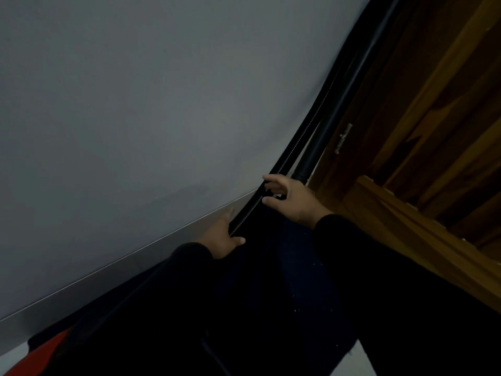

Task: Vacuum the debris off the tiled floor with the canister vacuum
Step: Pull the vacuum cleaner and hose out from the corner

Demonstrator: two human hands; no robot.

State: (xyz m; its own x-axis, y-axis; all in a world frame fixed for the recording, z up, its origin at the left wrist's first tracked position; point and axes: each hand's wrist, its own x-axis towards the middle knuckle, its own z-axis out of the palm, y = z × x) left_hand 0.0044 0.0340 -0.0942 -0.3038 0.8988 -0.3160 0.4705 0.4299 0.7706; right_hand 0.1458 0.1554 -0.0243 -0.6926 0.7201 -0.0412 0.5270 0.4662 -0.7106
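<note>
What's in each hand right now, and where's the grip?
Left hand grips the ribbed vacuum hose low down; right hand fingers are open around it higher up.

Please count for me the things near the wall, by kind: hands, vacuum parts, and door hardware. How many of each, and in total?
Hands: 2, left hand and right hand
Vacuum parts: 2, ribbed hose and smooth black tube
Door hardware: 1, metal latch
Total: 5
</note>
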